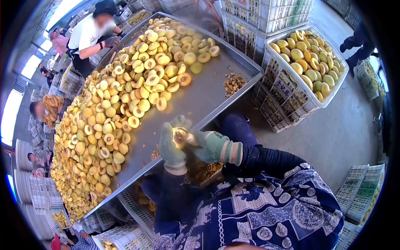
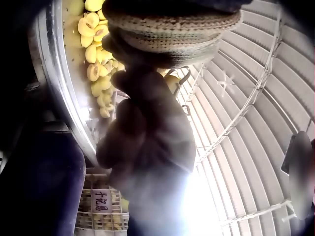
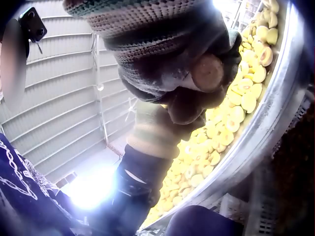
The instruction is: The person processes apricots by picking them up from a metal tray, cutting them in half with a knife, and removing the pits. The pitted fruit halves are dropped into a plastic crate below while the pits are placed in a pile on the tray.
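Observation:
My gloved left hand (image 1: 171,146) holds a yellow peach half (image 1: 179,134) at the near edge of the metal table (image 1: 198,98). Close against it, my gloved right hand (image 1: 211,146) grips a small tool whose round wooden handle end (image 3: 207,73) pokes out of the fist in the right wrist view. The tool's working end meets the fruit, though its shape is blurred. A large heap of halved peaches (image 1: 108,112) covers the table's left and far parts. In the left wrist view, the fingers are dark and their grip is hidden.
Loose pits (image 1: 234,85) lie near the table's right corner. A white crate (image 1: 287,93) full of peaches stands on the right, beside stacked crates (image 1: 250,37). Across the table, a person in a white shirt (image 1: 85,39) leans over the heap. More crates (image 1: 360,191) stand at lower right.

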A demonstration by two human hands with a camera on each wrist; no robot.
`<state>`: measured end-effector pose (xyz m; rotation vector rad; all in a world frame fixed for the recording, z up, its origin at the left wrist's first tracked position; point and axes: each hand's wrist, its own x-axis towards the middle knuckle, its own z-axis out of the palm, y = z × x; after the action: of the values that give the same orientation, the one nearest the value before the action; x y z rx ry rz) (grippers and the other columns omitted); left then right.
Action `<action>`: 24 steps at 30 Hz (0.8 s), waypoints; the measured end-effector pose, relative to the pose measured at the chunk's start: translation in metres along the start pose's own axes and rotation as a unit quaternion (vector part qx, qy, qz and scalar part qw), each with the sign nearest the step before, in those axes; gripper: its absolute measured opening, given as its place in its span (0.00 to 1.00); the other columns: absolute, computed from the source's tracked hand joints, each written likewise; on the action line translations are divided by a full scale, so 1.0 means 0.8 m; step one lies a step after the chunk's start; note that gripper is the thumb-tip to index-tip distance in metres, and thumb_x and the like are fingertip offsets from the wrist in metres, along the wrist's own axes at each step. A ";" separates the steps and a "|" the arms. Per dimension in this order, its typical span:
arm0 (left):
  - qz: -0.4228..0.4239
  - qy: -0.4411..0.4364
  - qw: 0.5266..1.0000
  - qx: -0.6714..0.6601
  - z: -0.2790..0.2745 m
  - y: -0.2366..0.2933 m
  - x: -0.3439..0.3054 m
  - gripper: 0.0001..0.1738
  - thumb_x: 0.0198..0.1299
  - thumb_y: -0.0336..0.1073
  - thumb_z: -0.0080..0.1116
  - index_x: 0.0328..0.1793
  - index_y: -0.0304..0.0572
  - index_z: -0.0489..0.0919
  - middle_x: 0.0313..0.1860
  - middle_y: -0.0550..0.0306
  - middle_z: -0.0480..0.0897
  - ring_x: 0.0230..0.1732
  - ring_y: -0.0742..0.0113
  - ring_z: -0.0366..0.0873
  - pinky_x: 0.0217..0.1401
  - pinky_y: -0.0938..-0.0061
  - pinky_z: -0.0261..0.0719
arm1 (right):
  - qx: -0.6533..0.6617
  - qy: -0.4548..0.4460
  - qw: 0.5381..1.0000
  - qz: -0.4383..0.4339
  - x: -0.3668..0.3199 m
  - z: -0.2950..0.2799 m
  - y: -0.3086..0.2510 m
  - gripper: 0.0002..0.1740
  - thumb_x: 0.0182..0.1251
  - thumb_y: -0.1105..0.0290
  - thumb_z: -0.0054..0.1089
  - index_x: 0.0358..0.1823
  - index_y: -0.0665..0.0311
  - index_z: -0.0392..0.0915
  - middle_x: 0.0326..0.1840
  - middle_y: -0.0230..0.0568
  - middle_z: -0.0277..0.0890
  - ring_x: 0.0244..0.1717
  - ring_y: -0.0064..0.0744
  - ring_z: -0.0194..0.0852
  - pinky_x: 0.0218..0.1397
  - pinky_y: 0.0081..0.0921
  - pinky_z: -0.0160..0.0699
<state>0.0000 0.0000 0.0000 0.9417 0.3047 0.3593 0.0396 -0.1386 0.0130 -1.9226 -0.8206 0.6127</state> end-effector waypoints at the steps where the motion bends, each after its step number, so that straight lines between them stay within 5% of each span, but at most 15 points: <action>1: 0.009 0.003 1.000 0.001 0.002 0.001 0.001 0.28 0.65 0.52 0.52 0.53 0.28 0.74 0.48 0.44 0.80 0.48 0.49 0.78 0.55 0.61 0.76 | -0.022 -0.001 1.000 -0.019 0.002 0.000 0.003 0.16 0.65 0.59 0.51 0.46 0.63 0.73 0.39 0.55 0.78 0.43 0.54 0.77 0.46 0.40 0.74; 9: 0.021 0.035 0.999 0.031 -0.013 -0.004 -0.026 0.24 0.66 0.48 0.50 0.49 0.29 0.76 0.44 0.44 0.80 0.44 0.49 0.80 0.50 0.60 0.78 | 0.142 -0.112 0.981 0.066 -0.010 0.018 0.009 0.12 0.66 0.62 0.49 0.46 0.59 0.74 0.40 0.46 0.79 0.42 0.46 0.78 0.47 0.37 0.73; 11: 0.012 0.001 0.999 0.036 -0.025 -0.008 -0.025 0.24 0.66 0.48 0.51 0.48 0.28 0.76 0.43 0.43 0.80 0.42 0.49 0.80 0.49 0.61 0.79 | -0.081 -0.177 0.981 0.012 -0.005 0.019 0.019 0.12 0.66 0.64 0.48 0.49 0.55 0.73 0.42 0.39 0.76 0.45 0.37 0.77 0.50 0.32 0.72; 19: -0.096 -0.060 0.990 0.082 -0.033 0.000 -0.028 0.24 0.66 0.47 0.49 0.46 0.24 0.74 0.39 0.40 0.82 0.39 0.50 0.81 0.44 0.64 0.82 | -0.108 -0.166 0.980 -0.012 -0.010 0.016 0.030 0.17 0.60 0.61 0.54 0.47 0.62 0.75 0.31 0.46 0.80 0.35 0.46 0.80 0.39 0.36 0.76; 22: -0.094 -0.063 0.986 0.121 -0.036 -0.002 -0.027 0.27 0.67 0.50 0.47 0.47 0.24 0.75 0.38 0.40 0.82 0.38 0.54 0.82 0.41 0.66 0.82 | -0.037 -0.190 0.981 0.029 -0.012 0.005 0.017 0.17 0.59 0.61 0.54 0.47 0.62 0.75 0.29 0.47 0.79 0.33 0.44 0.80 0.39 0.36 0.77; 24: -0.110 -0.067 0.981 0.145 -0.024 0.002 -0.033 0.28 0.68 0.54 0.44 0.46 0.30 0.76 0.38 0.42 0.82 0.36 0.57 0.81 0.39 0.68 0.82 | 0.129 -0.296 0.919 0.228 -0.018 -0.017 -0.015 0.16 0.59 0.61 0.55 0.45 0.61 0.77 0.31 0.46 0.79 0.33 0.42 0.79 0.39 0.34 0.77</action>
<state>-0.0316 0.0037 -0.0068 1.2006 0.3387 0.0470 0.0366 -0.1531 0.0308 -1.6961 -0.5978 1.5617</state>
